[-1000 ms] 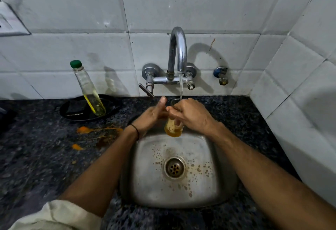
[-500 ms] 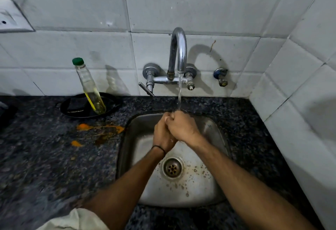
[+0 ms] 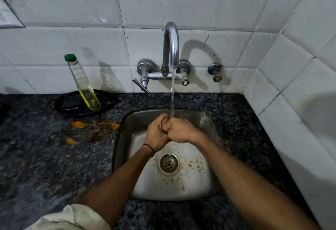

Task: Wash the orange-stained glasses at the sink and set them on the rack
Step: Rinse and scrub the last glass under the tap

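Glass (image 3: 167, 121) shows only as a pale glint above the back of the sink (image 3: 211, 120), wrapped between both hands. The left hand (image 3: 156, 135) and right hand (image 3: 180, 131) curl tightly round it, knuckles touching. Water (image 3: 172, 91) runs from the tap (image 3: 171, 48) behind the sink onto the fingers. Below the hands, brown-orange specks dot the sink floor around the drain (image 3: 168, 163). Left of the sink, an orange spill (image 3: 94, 125) lies on the dark counter (image 3: 36, 157). Farther back on that side, a green-capped bottle (image 3: 83, 84) leans in a black dish (image 3: 69, 102). A thin black band (image 3: 150, 148) circles the left wrist.
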The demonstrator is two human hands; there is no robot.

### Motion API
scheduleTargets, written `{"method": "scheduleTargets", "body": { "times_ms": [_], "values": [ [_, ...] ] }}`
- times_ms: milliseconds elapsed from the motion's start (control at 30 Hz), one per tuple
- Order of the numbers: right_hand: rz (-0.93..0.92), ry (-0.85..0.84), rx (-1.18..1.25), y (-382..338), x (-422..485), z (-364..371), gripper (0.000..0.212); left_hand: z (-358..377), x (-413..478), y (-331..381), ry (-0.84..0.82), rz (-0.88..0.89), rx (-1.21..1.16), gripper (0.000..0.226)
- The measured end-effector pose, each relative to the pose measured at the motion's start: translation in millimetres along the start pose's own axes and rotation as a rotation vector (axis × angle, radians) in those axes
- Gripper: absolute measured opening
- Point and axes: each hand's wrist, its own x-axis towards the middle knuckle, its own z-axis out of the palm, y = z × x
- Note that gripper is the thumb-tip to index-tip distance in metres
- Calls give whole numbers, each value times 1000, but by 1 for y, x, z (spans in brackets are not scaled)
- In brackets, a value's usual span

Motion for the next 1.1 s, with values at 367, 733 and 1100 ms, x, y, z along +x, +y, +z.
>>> {"method": "scheduleTargets", "body": {
  "times_ms": [367,733,1100],
  "values": [
    [-507,155,-374,42,-4,6,48,-28,9,-1,-158,-61,83,57],
    [24,-112,565,9,16,8,23,-11,6,0,-44,-27,244,48],
    [707,263,1755,21,36,58,24,-23,11,41,-332,173,1121,48]
  ]
}}
